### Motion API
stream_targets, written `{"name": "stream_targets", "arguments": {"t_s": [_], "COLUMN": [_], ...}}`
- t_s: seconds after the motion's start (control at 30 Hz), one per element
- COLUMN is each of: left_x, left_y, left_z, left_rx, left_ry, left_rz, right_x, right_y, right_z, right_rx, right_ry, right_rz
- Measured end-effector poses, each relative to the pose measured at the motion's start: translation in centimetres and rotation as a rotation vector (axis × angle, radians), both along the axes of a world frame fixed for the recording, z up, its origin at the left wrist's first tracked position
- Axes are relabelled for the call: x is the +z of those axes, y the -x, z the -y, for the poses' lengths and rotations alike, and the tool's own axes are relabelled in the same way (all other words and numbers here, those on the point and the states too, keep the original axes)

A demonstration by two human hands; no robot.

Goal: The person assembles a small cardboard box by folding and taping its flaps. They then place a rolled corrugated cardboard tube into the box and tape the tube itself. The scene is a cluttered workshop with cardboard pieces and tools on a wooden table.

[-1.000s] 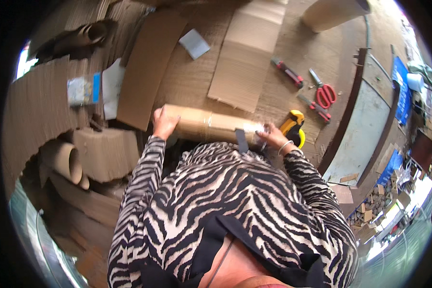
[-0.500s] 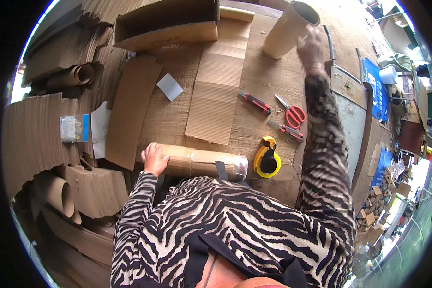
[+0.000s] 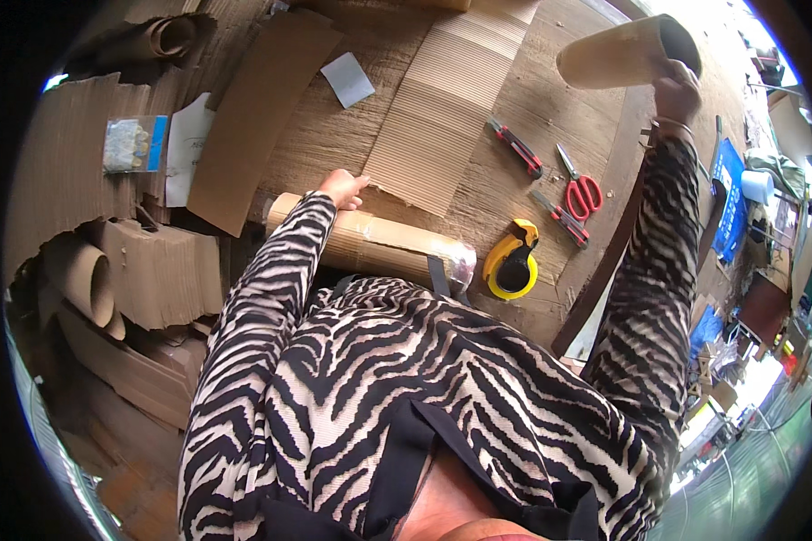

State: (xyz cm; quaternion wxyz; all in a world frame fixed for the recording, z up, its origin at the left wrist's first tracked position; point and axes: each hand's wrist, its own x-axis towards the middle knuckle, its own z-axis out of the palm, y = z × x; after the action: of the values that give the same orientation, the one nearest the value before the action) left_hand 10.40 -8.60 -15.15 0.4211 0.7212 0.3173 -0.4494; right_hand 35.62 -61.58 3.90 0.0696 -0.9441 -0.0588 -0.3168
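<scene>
My right hand (image 3: 677, 95) grips the rim of a wide cardboard tube (image 3: 609, 56) at the far right, its open end facing right. My left hand (image 3: 341, 189) is closed at the near left corner of a ribbed corrugated cardboard strip (image 3: 442, 104), fingertips pinching its edge. Under that wrist, close to my body, lies a cardboard roll (image 3: 379, 242) with clear wrap on its right end and a dark tape strip (image 3: 438, 275). Right of the roll rests a yellow tape dispenser (image 3: 512, 261). Red-handled scissors (image 3: 582, 194) and two red-and-black utility knives (image 3: 517, 149) (image 3: 561, 219) lie beyond it.
A white paper square (image 3: 347, 79) and a flat brown cardboard sheet (image 3: 253, 122) lie left of the strip. Stacked cardboard (image 3: 63, 167) fills the left side, with a clear packet (image 3: 135, 144) on it. More tubes (image 3: 86, 275) sit lower left. A dark table edge (image 3: 604, 261) runs along the right.
My right hand has taken hold of the wide tube, which now leans further over to the right. My left hand has gone from the roll's left end to the strip's corner. The view has shifted.
</scene>
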Motion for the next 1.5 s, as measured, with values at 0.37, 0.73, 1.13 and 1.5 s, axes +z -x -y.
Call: {"name": "stream_targets", "arguments": {"t_s": [0.37, 0.73, 1.13, 1.5], "left_x": [-5.3, -4.1, -5.8, 0.0], "left_y": [2.3, 3.8, 5.2, 1.9], "left_z": [2.0, -3.4, -8.0, -4.8], "left_rx": [0.682, 0.977, 0.573, 0.118], "left_ry": [0.317, 0.284, -0.128, 0.041], "left_rz": [0.043, 0.262, 0.782, 0.876], "right_x": [12.6, 6.5, -8.9, -13.0], "right_y": [16.1, 16.9, 17.0, -2.2], "right_z": [-7.1, -29.0, -43.9, -31.2], "right_rx": [0.28, 0.68, 1.087, -0.209], "right_ry": [-0.371, 0.14, 0.187, -1.421], "right_rz": [-0.515, -0.888, -0.884, -0.829]}}
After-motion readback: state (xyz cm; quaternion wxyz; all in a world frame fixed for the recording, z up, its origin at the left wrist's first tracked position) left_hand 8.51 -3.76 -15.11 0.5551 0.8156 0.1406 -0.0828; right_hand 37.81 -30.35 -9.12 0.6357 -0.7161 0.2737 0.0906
